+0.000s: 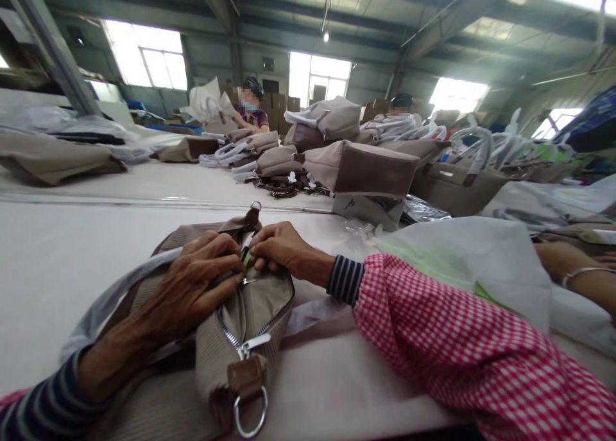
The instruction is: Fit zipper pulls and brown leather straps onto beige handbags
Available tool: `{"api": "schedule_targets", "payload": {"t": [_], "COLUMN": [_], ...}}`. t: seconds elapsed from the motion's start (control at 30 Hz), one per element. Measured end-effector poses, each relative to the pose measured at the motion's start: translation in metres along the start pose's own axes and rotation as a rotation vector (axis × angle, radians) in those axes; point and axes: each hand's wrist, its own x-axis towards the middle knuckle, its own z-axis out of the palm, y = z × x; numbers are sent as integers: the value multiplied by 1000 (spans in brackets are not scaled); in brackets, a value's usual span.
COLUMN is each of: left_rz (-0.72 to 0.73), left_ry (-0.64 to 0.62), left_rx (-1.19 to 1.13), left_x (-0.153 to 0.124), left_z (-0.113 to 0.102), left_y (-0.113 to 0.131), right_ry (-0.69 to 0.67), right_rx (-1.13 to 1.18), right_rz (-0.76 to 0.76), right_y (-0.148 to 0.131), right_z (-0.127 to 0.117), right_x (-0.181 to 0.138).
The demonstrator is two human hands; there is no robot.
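Note:
A taupe handbag (216, 338) lies on the white table in front of me, its top zipper open. My left hand (192, 277) curls over the far part of the bag and grips the edge of the opening. At the same spot, the fingers of my right hand (279, 251) are pinched together by a small white, black and green piece (247, 248), too small to name. A silver zipper pull (255, 343) and a brown leather tab with a metal ring (250, 409) are at the near end. A wrapped handle (115, 293) lies left of the bag.
Beyond the table seam is a pile of taupe bags (332, 120) with wrapped handles. A translucent plastic bag (462, 261) lies to my right, beside another person's forearm (577, 268). A masked person (250, 104) is across the table. Another bag (58, 155) lies far left.

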Motion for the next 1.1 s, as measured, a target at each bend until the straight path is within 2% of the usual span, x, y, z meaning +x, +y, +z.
{"api": "schedule_targets", "payload": {"t": [0.07,0.13,0.27,0.33,0.43,0.57,0.67,0.8,0.97,1.1], "left_rz": [9,25,52,60,45,16,23,6,-13,-6], "left_ry": [-14,-14,-9,-20,-29,-31,-39,-59,-62,-52], "left_rx": [5,9,2,-2,1,-1,-12,-11,-6,2], "left_x": [0,0,1,2,2,2,3,4,5,5], "left_z": [-1,-1,0,0,0,0,-1,-2,-1,0], "left_y": [0,-1,-3,-4,-4,-3,-1,1,2,1], "right_ry": [-86,-115,60,125,130,50,-57,-239,-131,-209], "right_rx": [-16,-176,-676,-784,-708,-588,-715,-917,-943,-1021], "right_rz": [49,-4,-329,-387,-386,-446,-573,-697,-665,-696], "right_y": [-1,0,5,7,9,11,14,15,13,16], "right_z": [-2,-2,4,7,5,-12,-22,-20,-16,-18], "right_x": [-2,-2,2,3,-2,-16,-28,-36,-43,-48]}}
